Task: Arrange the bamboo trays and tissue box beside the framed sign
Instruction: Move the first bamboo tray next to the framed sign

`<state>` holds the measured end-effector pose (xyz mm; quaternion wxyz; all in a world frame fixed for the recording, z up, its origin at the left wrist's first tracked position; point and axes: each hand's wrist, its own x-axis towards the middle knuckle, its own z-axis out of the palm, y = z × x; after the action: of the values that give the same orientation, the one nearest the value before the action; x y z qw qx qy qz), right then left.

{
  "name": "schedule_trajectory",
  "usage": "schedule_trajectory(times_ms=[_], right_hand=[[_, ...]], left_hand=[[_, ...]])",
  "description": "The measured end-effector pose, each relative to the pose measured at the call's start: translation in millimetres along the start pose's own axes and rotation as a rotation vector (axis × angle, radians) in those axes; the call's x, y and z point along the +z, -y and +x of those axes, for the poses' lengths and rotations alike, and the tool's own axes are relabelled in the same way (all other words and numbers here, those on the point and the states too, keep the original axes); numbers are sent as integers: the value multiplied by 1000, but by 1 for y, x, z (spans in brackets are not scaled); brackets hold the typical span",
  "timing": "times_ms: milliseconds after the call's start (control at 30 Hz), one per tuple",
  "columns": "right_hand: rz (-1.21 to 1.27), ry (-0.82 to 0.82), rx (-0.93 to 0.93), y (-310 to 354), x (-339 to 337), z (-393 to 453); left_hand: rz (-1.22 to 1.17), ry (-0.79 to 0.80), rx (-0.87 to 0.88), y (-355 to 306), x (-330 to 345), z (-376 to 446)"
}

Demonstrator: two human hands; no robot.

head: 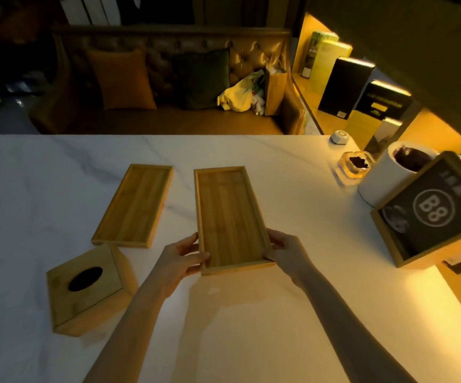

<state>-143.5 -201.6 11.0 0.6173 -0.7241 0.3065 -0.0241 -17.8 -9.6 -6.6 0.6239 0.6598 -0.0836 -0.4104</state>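
Two bare forearms rise from the bottom edge, elbows cut off by the frame. Nearest on the white marble table (251, 327), to the left, sits the bamboo tissue box (85, 288), turned at an angle, its oval opening a dark hole whose contents cannot be made out.

The left hand (181, 258) grips the near left corner of the held tray (230, 217), thumb lying over the rim and the fingers hidden underneath. The right hand (286, 251) clasps the near right corner the same way, fingertips curled onto the edge. Whether the tray's near end is lifted off the table or resting on it is hard to judge; a shadow falls below it.

Left of it, apart and slanted, the second tray (134, 207) lies flat on the table, its near corner close to the tissue box.

At the right edge stands the framed sign (433, 214), tilted, marked "B8", its right side cut off; the smaller characters are unreadable. Behind it is a white cylinder container (381, 178) with something dark inside, partly hidden by the sign, then an amber ashtray (356, 164) and a small white device (340, 137).

Beyond the table, a dim tufted sofa (168, 78) holds cushions and a yellowish bundle.
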Motion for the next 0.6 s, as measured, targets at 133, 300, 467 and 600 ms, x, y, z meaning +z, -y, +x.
schedule_trajectory(times_ms=[133, 300, 467, 600], right_hand=[[45, -82, -43, 0, -30, -19], [26, -189, -36, -6, -69, -35], [-76, -278, 15, -28, -114, -40], [-84, -331, 31, -46, -145, -39]], left_hand=[[55, 23, 68, -12, 34, 1], [90, 48, 105, -15, 83, 6], [184, 81, 104, -10, 137, 20], [304, 97, 89, -9, 174, 44]])
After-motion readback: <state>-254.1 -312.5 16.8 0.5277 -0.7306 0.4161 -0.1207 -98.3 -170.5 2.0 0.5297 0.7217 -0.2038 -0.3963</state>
